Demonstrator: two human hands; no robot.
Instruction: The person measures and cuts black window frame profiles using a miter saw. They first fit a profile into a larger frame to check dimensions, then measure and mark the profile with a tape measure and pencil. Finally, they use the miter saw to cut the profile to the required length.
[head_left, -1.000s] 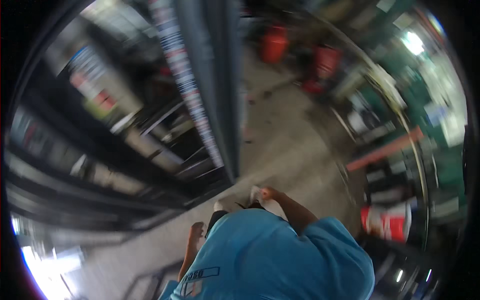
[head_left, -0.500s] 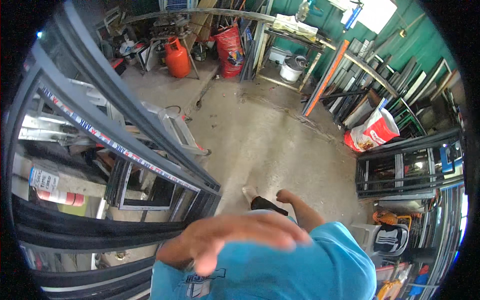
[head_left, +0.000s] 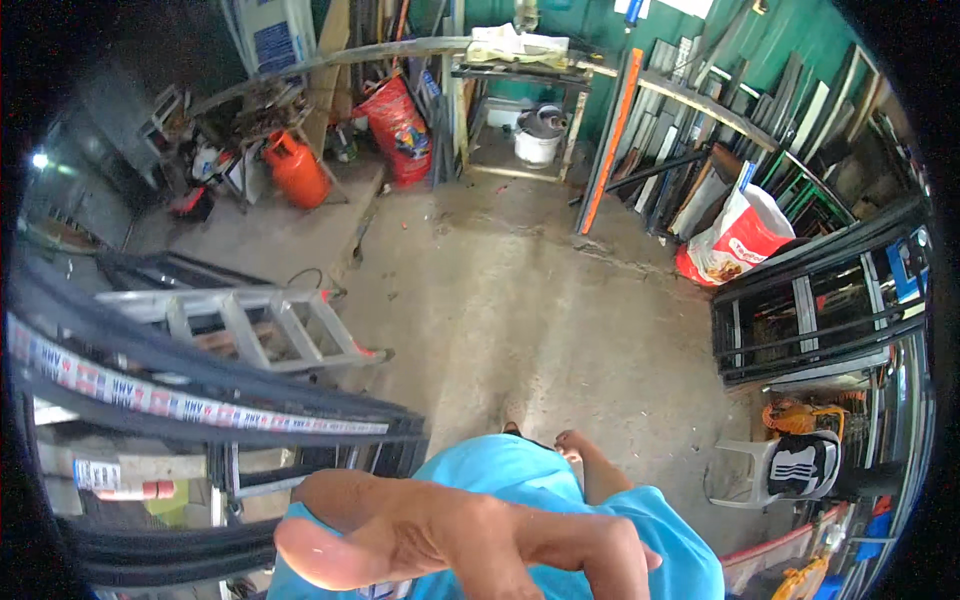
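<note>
My left hand is raised close to the camera at the bottom of the head view, fingers spread and pointing right, holding nothing. Below it is my blue shirt. My right hand hangs at the end of my bare forearm beside my body, above the concrete floor; it is too small to see its fingers. Nearest my left side is a stack of black metal frames with a striped tape along one bar.
An aluminium ladder lies left of the floor. At the back stand an orange gas cylinder, a red sack, a white bucket and a leaning orange bar. Right: a red-and-white sack, black frames, a plastic chair.
The view has swung from the black frames toward the open floor and back wall. My left hand has risen nearer the camera and now fills the lower middle.
</note>
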